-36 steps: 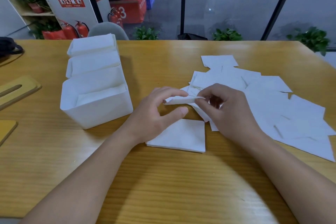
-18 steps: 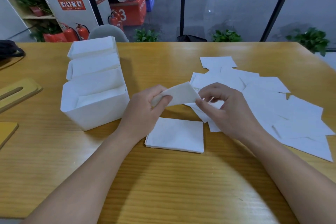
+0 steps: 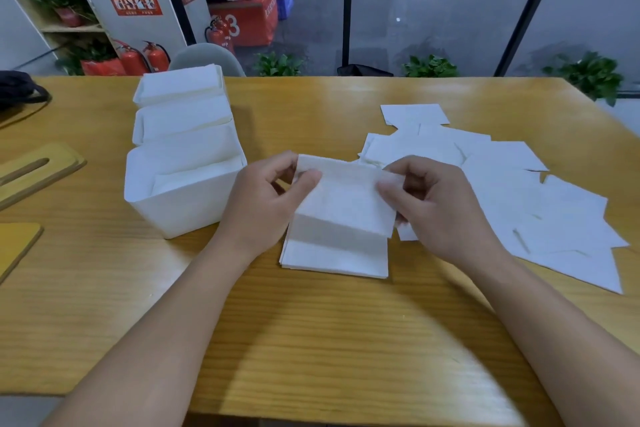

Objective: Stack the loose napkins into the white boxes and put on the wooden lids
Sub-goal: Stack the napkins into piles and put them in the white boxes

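Both hands hold one white napkin (image 3: 346,201) flat just above a small stack of napkins (image 3: 332,256) on the table. My left hand (image 3: 266,204) pinches its left edge and my right hand (image 3: 436,204) pinches its right edge. Three white boxes stand in a row at the left: the near box (image 3: 180,208) holds some napkins low inside, the middle box (image 3: 183,118) and the far box (image 3: 180,83) look full. Loose napkins (image 3: 519,191) lie spread out to the right. Two wooden lids (image 3: 38,166) (image 3: 14,246) lie at the far left.
A black object (image 3: 17,90) sits at the table's far left corner. The wooden table (image 3: 311,340) has bare surface in front of the stack. Beyond the far edge stand a grey chair (image 3: 207,59), plants and fire extinguishers.
The napkin held between the hands has been turned from edge-on to flat and lowered over the small stack. My left hand took its left edge, my right its right edge.
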A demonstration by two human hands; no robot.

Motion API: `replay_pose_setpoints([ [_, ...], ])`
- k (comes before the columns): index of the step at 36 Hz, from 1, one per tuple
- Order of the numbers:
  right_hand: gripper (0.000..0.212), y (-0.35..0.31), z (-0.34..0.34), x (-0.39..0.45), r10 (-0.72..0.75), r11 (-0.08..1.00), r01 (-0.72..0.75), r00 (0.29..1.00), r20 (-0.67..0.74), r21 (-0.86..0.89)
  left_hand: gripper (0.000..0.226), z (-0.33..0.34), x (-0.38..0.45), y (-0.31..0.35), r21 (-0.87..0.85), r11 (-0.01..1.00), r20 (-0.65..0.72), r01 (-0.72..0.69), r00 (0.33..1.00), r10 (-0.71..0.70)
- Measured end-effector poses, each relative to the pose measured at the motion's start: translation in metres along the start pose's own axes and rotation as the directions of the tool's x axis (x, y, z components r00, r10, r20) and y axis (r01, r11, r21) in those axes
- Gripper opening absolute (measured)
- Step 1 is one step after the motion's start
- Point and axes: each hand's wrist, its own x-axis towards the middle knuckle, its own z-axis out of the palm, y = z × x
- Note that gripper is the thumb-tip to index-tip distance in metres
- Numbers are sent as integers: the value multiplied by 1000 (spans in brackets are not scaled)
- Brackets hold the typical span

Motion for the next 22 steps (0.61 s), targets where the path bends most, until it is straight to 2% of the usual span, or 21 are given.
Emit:
replay_pose_setpoints([
  [2,3,1,3,-12,99,995,-99,993,64,2,26,-3,-6,2,-25,999,52,28,998,-27],
  [5,13,3,11,-26,147,981,-132,984,100,-139,4,-7,-18,0,38,995,178,97,979,-102],
  [7,21,6,14,-28,119,972,-100,990,77,-211,15,-8,-25,-4,129,985,215,110,967,-137],
  [10,25,10,17,-24,106,961,-88,993,55,-262,33,-9,-30,-6,218,969,241,117,956,-170],
  [13,27,14,17,-24,111,944,-82,991,76,-319,39,-9,-30,-7,247,962,250,114,952,-177],
  [18,31,17,20,-28,75,886,-30,994,79,-463,26,-9,-32,-15,363,929,263,66,950,-170],
  [22,32,16,17,-27,58,888,-27,997,54,-458,13,-8,-32,-16,440,897,241,45,956,-166],
])
